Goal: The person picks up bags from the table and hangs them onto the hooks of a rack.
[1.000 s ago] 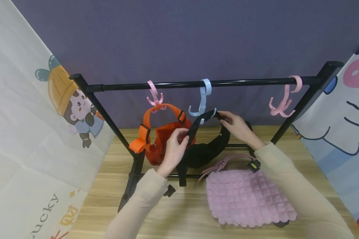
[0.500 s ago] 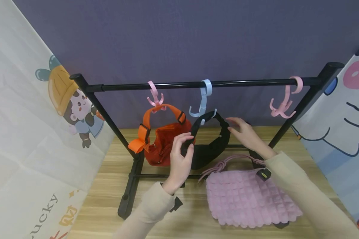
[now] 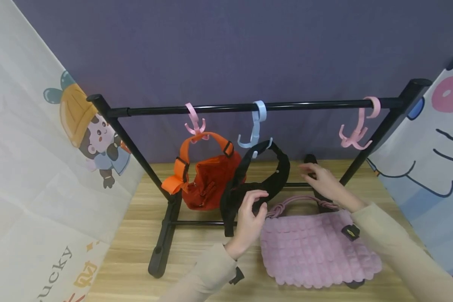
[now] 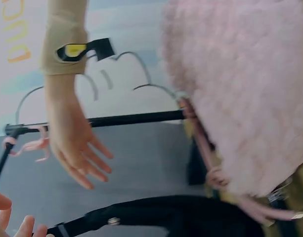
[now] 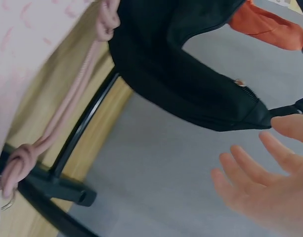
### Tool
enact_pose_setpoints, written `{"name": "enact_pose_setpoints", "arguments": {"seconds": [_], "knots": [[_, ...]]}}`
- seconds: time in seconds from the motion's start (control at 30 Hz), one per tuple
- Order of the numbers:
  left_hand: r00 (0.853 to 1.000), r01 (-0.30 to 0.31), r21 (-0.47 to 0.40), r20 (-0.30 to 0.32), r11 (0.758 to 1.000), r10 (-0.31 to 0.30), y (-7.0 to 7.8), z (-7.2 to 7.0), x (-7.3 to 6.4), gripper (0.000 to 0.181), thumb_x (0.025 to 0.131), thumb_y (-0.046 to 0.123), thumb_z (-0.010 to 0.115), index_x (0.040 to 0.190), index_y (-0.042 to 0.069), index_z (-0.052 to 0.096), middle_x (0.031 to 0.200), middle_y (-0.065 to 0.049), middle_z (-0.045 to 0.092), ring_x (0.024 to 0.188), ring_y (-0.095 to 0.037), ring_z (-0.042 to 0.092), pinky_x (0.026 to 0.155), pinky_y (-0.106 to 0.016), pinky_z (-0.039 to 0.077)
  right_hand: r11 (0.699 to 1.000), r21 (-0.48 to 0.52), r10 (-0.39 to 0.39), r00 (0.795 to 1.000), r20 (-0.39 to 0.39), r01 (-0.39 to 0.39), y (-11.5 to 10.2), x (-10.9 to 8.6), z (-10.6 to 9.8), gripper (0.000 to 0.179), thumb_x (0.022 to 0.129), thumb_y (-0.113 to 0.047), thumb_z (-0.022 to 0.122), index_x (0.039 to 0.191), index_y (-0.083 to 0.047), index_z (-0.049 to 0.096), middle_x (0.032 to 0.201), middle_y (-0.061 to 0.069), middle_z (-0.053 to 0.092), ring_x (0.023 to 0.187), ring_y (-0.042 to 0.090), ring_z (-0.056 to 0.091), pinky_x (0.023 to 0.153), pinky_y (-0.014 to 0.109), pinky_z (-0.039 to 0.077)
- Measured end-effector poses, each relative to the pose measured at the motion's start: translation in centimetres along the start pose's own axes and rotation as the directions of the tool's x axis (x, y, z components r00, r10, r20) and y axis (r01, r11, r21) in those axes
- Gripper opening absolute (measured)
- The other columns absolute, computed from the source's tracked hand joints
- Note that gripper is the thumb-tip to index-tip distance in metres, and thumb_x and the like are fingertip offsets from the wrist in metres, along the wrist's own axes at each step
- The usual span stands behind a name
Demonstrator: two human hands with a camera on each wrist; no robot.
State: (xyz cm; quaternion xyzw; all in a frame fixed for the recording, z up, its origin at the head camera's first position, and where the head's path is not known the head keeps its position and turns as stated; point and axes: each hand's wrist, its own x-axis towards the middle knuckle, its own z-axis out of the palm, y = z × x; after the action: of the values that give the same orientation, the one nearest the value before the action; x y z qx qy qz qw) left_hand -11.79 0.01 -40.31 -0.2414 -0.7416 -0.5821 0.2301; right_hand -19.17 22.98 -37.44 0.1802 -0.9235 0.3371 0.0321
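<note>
A black crescent-shaped bag hangs by its strap from a light blue hook. In front of its lower part, my left hand hovers with loosely bent fingers and nothing in them. My right hand is off to the bag's right, above the handle of a pink quilted bag on the floor. The right wrist view has the right hand with spread fingers near the tapered end of the black bag. Only fingertips of the left hand show in the left wrist view.
The hooks hang on the top bar of a black rack. An orange bag hangs from a pink hook on the left. Another pink hook hangs at the right, bearing nothing. Printed sheets flank both sides.
Both hands have let go of the black bag's strap. The left hand has moved down and right, the right hand away to the right. The black bag stays hanging on the blue hook.
</note>
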Motion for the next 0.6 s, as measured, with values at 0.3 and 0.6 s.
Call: {"name": "enact_pose_setpoints", "arguments": {"seconds": [0.3,0.6], "knots": [[0.966,0.204,0.059,0.149,0.977,-0.211,-2.5,2.1,-1.4,0.022,0.080,-0.004,0.051,0.101,0.003,0.056,0.098,-0.007,0.054,0.093,-0.021,0.052,0.082,-0.030,0.043,0.999,-0.034,0.013,0.994,0.104,-0.009,2.1,-1.2,0.2,0.030,0.089,-0.008,0.049,0.114,0.010,0.050,0.106,0.026,0.056,0.094,0.038,0.054,0.078,0.047,0.043],[0.905,0.319,0.130,0.253,0.939,-0.343,-4.3,3.6,-1.7,0.014,0.084,0.002,0.053,0.098,0.001,0.056,0.096,-0.009,0.053,0.092,-0.022,0.056,0.079,-0.021,0.044,0.998,-0.060,0.016,0.989,0.149,-0.008,4.5,-1.9,0.4,0.026,0.086,-0.003,0.051,0.108,0.012,0.052,0.091,0.024,0.060,0.081,0.034,0.059,0.070,0.044,0.047]]}}
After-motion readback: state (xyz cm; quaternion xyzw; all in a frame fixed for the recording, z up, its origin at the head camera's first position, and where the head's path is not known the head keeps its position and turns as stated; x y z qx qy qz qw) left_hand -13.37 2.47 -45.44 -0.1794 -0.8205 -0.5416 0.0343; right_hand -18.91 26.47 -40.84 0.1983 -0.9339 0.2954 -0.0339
